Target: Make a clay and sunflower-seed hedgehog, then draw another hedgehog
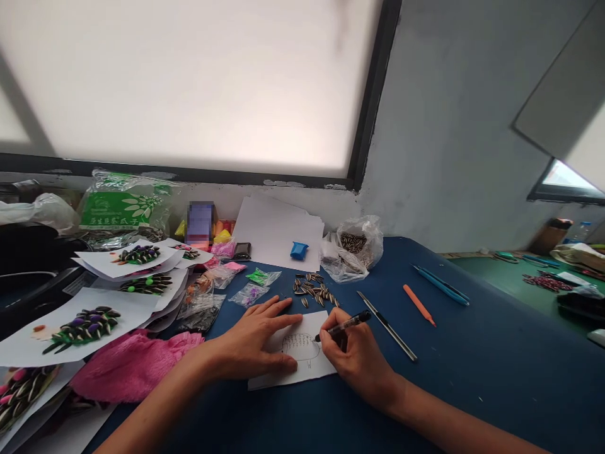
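Note:
A small sheet of white paper (265, 382) lies on the blue table, bearing a rounded outline drawn in dark ink with small marks inside it. My left hand (258, 337) rests on the sheet's left part, fingers spread and palm down. In my right hand (352, 353) is a black pen (348, 323), pinched between thumb and fingers, its tip at the right side of the drawn outline. Just beyond the sheet lies a loose pile of striped sunflower seeds (314, 291). To the right of my right hand is a slim metal-and-black craft knife or pen (387, 326).
An orange marker (419, 304) and blue tweezers (440, 285) lie at the right. Behind the seeds are a plastic bag of seeds (352, 246), a blue packet (299, 251) and white sheets (274, 230). Seed-decorated papers (137, 302) and a pink cloth (137, 369) occupy the left.

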`<state>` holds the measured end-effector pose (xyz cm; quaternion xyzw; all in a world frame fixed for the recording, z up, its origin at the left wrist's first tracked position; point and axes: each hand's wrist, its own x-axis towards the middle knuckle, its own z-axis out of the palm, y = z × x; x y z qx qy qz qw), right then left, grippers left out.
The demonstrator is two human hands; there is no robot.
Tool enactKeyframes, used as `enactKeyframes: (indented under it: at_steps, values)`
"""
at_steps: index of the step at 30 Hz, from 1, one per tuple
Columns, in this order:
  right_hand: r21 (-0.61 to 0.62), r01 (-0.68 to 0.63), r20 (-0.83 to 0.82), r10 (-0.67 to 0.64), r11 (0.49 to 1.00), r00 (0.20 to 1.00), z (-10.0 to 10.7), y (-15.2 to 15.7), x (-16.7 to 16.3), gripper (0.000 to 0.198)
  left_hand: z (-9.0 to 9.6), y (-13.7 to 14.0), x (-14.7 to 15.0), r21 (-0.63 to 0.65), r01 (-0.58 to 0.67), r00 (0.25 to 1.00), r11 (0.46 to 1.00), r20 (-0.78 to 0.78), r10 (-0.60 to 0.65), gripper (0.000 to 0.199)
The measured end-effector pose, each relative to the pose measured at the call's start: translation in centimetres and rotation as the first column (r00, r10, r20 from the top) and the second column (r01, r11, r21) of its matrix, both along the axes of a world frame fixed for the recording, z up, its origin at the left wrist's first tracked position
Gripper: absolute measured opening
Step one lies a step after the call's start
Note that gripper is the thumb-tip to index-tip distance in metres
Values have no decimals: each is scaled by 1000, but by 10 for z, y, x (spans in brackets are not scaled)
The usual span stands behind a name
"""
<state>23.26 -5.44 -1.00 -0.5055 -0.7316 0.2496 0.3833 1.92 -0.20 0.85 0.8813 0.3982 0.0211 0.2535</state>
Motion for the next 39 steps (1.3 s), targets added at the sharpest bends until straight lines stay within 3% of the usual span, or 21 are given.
enactKeyframes:
  at_steps: [15, 25, 39]
  values:
    - [-29, -31, -29, 30, 999, 999, 2, -1, -1, 11, -1, 0, 0, 16, -3, 1000, 1000, -27, 4, 77]
    - [19, 35, 6, -35, 999, 999, 0, 1, 2, 12, -7, 3, -2, 32, 16, 1000, 999, -21, -15, 79]
    - [24, 21, 35, -22, 1000, 999, 0, 1, 1, 12, -5, 3, -1, 8, -6, 1000, 1000, -21, 7, 79]
